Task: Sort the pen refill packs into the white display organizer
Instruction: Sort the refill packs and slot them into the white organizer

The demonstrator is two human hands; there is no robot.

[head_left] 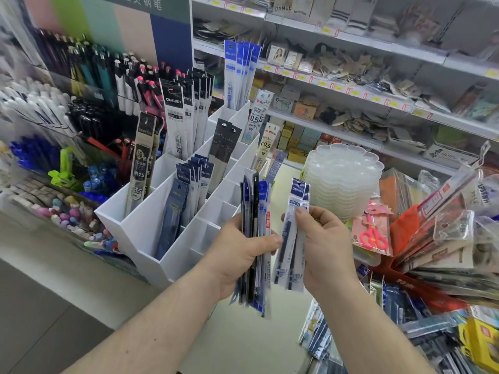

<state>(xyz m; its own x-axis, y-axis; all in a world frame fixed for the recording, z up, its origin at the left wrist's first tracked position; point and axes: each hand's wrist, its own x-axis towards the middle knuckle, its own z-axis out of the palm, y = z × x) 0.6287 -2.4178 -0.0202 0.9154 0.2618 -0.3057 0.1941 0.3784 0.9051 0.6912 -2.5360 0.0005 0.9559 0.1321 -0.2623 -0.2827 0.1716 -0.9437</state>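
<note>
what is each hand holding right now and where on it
The left hand grips a bundle of refill packs around its middle. The right hand pinches two blue-topped refill packs near their upper half.

Single head-worn wide-angle view, looking forward and down; both hands close below centre, white display organizer near ahead-left, store shelves farther behind.

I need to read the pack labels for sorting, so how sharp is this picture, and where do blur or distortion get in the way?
Head view: even indoor light, no hard shadows; packs standing in the white organizer are fairly sharp, with large print readable; the bundle in the left hand and the packs in the right hand are slightly smeared; the edges are motion-blurred, and wide-angle distortion bends the shelves.
</note>
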